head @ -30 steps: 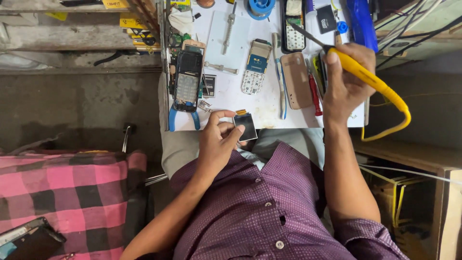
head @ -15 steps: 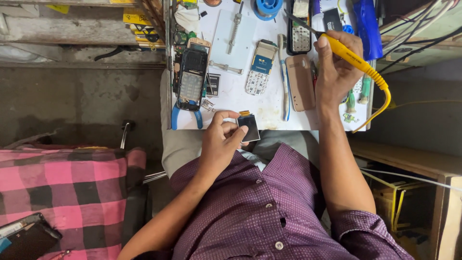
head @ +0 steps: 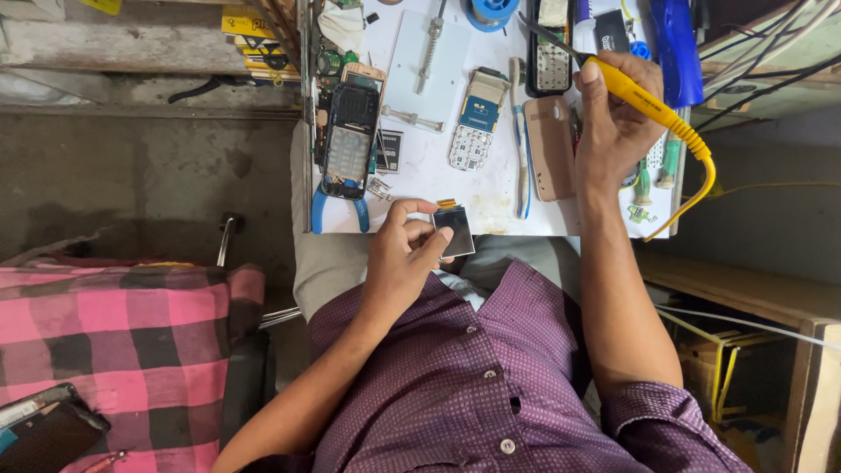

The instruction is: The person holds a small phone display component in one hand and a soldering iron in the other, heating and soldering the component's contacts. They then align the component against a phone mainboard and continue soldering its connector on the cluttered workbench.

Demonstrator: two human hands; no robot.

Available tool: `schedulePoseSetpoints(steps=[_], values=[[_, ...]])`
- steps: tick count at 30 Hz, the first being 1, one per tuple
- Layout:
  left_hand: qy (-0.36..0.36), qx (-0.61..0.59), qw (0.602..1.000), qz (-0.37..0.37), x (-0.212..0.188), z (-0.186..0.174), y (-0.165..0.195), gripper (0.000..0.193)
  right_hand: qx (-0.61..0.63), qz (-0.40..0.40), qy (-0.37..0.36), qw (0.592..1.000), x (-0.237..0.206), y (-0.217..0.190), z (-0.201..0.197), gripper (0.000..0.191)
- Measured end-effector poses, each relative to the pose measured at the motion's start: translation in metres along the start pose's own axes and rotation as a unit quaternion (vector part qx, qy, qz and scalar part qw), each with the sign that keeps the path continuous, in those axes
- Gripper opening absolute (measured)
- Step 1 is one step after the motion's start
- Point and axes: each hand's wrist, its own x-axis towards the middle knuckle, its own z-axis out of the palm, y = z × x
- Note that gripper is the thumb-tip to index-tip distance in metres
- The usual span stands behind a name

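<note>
My left hand (head: 405,254) pinches a small dark phone display panel (head: 455,231) with an orange flex tab, held over the near edge of the white worktable (head: 420,166). My right hand (head: 613,123) grips a yellow-handled soldering iron (head: 639,92); its dark tip points up-left toward an opened phone keypad frame (head: 552,52). Between the hands lie a phone circuit board (head: 473,118) and a beige phone back cover (head: 550,147).
A black phone frame (head: 349,140) rests on blue-handled pliers (head: 337,215) at the table's left. A metal board holder (head: 427,61), a solder spool (head: 492,10), tweezers (head: 522,149) and green screwdrivers (head: 653,175) crowd the table. A pink checked cloth (head: 114,350) covers a seat at lower left.
My right hand with the soldering iron has shifted slightly up and left over the table. My left hand keeps the display panel in the same spot.
</note>
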Motion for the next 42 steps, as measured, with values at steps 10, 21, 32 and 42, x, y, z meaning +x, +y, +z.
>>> schedulePoseSetpoints(steps=[10, 21, 32, 42], values=[[0.002, 0.013, 1.0, -0.002, -0.001, 0.0, -0.001, 0.034, 0.017, 0.011, 0.005, 1.0, -0.003, 0.003, 0.001, 0.016], [0.002, -0.003, 1.0, -0.013, -0.001, -0.003, -0.001, 0.04, 0.127, -0.003, 0.063, 0.99, -0.022, -0.038, -0.026, 0.014], [0.022, 0.033, 0.998, -0.04, -0.009, 0.002, -0.006, 0.037, 0.044, -0.015, -0.045, 0.998, -0.103, -0.07, -0.056, 0.025], [0.021, 0.004, 0.999, -0.049, -0.011, 0.002, -0.006, 0.031, -0.038, -0.04, -0.153, 0.987, -0.105, -0.089, -0.045, 0.02]])
